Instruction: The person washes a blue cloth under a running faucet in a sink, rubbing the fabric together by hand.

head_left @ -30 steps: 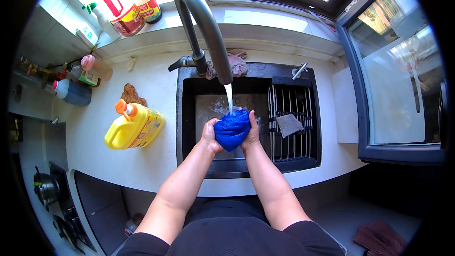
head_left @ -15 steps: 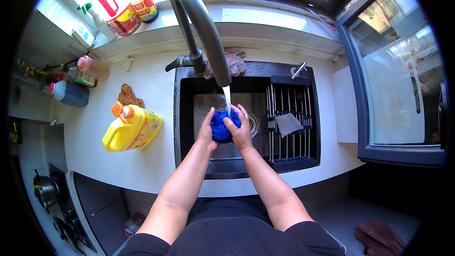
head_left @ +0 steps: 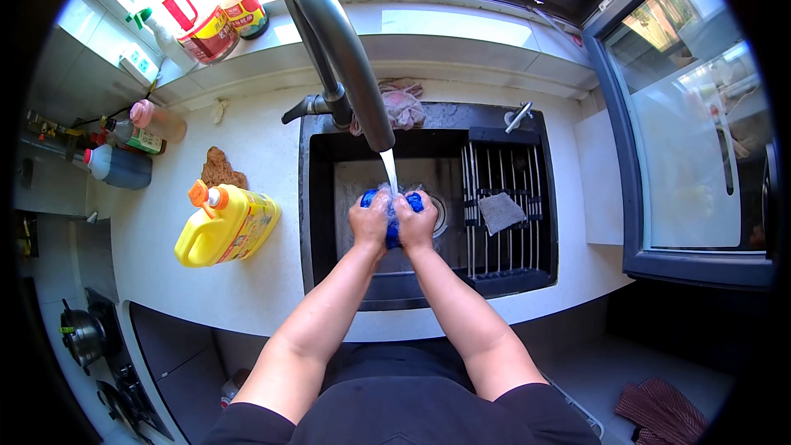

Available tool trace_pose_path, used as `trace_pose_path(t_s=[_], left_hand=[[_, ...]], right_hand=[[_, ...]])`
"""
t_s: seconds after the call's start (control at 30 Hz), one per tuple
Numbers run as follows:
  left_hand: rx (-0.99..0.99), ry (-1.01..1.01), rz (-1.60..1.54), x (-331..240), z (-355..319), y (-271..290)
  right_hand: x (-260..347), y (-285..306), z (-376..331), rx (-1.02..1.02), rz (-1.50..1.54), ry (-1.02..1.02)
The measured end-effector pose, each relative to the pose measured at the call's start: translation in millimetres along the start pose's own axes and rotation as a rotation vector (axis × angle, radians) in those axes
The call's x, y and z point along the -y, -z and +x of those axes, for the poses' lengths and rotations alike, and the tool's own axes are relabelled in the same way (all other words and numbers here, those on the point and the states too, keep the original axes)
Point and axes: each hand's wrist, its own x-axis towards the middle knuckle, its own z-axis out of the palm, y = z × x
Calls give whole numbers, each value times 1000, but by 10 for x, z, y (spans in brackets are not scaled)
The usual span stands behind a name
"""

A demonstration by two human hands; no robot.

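Over the black sink (head_left: 317,222), a wet blue cloth (head_left: 393,235) is bunched between my two hands. My left hand (head_left: 370,221) is closed round its left side, and my right hand (head_left: 416,220) grips its right side. The hands sit close together with thumbs near the middle, covering most of the cloth. Water (head_left: 390,169) runs from the dark grey faucet (head_left: 350,58) onto the cloth and fingers, splashing there.
A rolling drying rack (head_left: 503,239) with a grey scouring pad (head_left: 502,213) covers the sink's right side. On the left counter stand a yellow pump jug (head_left: 227,227) and a brown rag (head_left: 221,170). A pinkish rag (head_left: 401,109) lies behind the faucet. An open window (head_left: 692,115) juts in at right.
My hands have turned from cupping the cloth at its sides to gripping it with knuckles up, closer together. More of the cloth is now covered, and water splashes over the fingers.
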Motion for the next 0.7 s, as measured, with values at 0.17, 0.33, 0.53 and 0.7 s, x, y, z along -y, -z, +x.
trace_pose_path(t_s=[0.17,0.33,0.53,0.7], left_hand=[[66,-207,235,-84,-17,24],[154,-483,486,-221,-3,25],[217,-629,595,-278,11,44],[182,-389,468,-195,45,112]], right_hand=[[-37,-12,50,48,210,-237],[39,-20,77,91,443,-510],[74,0,138,204,445,-679],[11,117,234,304,499,-665]])
